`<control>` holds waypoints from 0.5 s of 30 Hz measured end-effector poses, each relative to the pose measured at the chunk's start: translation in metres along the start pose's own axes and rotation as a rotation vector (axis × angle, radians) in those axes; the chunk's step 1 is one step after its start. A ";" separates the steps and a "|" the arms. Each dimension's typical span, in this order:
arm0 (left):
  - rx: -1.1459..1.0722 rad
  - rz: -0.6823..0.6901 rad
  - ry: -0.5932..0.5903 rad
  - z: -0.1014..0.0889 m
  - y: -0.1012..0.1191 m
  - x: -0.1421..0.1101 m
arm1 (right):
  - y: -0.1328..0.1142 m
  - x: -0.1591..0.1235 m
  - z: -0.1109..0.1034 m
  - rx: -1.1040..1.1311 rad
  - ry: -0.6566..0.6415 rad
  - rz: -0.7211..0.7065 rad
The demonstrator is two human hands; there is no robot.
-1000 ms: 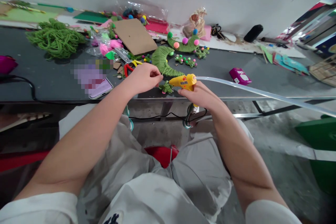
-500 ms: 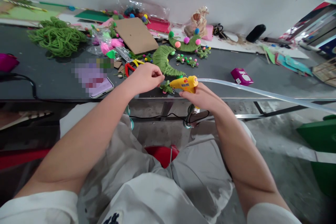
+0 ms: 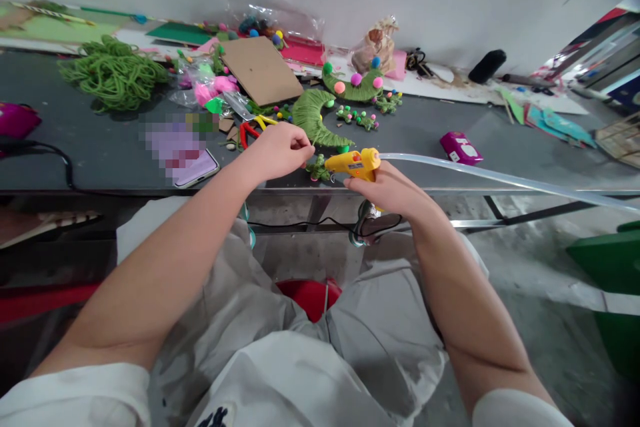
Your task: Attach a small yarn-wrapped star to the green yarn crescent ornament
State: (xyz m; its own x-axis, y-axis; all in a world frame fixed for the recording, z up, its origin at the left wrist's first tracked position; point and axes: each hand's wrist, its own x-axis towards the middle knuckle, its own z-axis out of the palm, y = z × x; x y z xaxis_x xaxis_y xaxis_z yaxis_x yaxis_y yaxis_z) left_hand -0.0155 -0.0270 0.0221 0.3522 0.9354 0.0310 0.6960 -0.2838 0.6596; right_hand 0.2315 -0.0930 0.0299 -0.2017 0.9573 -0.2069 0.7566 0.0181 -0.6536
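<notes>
My right hand point(image 3: 387, 183) is wrapped around the handle of a yellow hot glue gun point(image 3: 350, 162), its nozzle pointing left. A long clear glue stick point(image 3: 450, 172) sticks out of the gun's back. Just left of the nozzle lies a small green yarn piece point(image 3: 318, 168) with little coloured pompoms. Above it, my left hand point(image 3: 280, 150) has its fingers curled and the tips pinched; whatever is between them is too small to make out. Behind both hands rests a green yarn-wrapped crescent point(image 3: 313, 121). A second crescent point(image 3: 357, 88) carries larger pompoms.
Left of my hands are red-and-yellow-handled scissors point(image 3: 249, 133), a phone point(image 3: 197, 170) and a heap of green yarn point(image 3: 115, 73). A brown board point(image 3: 263, 70) lies further back. A purple packet point(image 3: 460, 148) sits on the right. The dark table's front edge point(image 3: 310, 191) runs before my knees.
The view has shifted very slightly. Both hands, the glue gun and the small green yarn piece stay in nearly the same places.
</notes>
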 end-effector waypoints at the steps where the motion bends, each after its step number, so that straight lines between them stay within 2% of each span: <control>1: 0.001 0.002 0.001 0.000 0.000 0.000 | 0.000 0.000 0.000 -0.001 -0.001 0.000; 15: 0.008 -0.003 -0.002 0.000 0.002 0.000 | 0.000 0.000 -0.001 -0.009 -0.016 -0.015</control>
State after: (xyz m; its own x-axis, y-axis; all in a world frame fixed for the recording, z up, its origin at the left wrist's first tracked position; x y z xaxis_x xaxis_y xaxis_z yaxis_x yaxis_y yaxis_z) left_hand -0.0144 -0.0277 0.0239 0.3512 0.9359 0.0280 0.7022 -0.2831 0.6533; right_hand 0.2319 -0.0931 0.0308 -0.2232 0.9522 -0.2087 0.7592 0.0355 -0.6499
